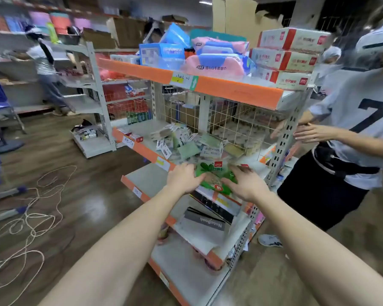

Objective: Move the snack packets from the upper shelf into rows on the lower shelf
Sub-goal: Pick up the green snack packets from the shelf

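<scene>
While you grip: green packets (211, 173) pinched betw. left hand (182, 178) & right hand (247, 184).
Axis: away from you, approx.
Spot: lower shelf (148, 178), right end.

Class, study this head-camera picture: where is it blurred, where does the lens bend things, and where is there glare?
Head view: motion blur smears the person at far left; the wide lens stretches both forearms; light glares off the glossy wooden floor; the green snack packet between left hand and right hand is fairly sharp.
</scene>
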The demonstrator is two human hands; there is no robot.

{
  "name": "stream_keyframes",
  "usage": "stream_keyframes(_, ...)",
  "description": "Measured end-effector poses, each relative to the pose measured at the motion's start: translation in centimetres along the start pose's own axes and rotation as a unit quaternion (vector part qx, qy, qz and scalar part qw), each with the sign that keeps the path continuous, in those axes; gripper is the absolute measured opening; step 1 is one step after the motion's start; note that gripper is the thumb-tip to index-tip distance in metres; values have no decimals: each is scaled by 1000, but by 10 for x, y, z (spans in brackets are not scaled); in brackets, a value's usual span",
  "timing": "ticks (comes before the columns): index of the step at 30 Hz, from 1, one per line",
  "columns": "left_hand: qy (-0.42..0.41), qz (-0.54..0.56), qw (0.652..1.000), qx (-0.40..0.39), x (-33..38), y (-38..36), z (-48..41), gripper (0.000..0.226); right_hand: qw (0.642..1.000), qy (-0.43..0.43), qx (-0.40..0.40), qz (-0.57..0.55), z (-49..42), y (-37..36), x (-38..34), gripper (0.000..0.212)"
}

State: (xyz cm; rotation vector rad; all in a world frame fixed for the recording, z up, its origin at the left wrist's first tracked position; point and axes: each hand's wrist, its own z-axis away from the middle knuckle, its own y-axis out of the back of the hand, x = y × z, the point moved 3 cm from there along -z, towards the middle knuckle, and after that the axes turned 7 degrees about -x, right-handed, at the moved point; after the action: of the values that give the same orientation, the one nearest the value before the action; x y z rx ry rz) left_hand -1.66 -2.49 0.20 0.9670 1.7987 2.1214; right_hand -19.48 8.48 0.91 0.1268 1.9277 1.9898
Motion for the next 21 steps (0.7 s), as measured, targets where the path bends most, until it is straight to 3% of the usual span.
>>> stream_keyframes(8, 114, -21, 991, -70, 4, -17, -43, 100, 995, -91, -26, 9, -34, -7, 28, 62)
stream_keyframes(13, 151, -8, 983, -102, 5, -30, -58, 104, 985, -166, -51, -5, -49, -10, 52, 76)
stream_keyframes(16, 159, 71, 979, -110, 5, -32, -62, 90, 976, -198, -87, -26, -61, -19, 66, 93)
stream_keyframes(21, 135, 272, 949, -83, 8, -33, -53, 65, 953, -245, -143, -104, -87, -35, 89, 94)
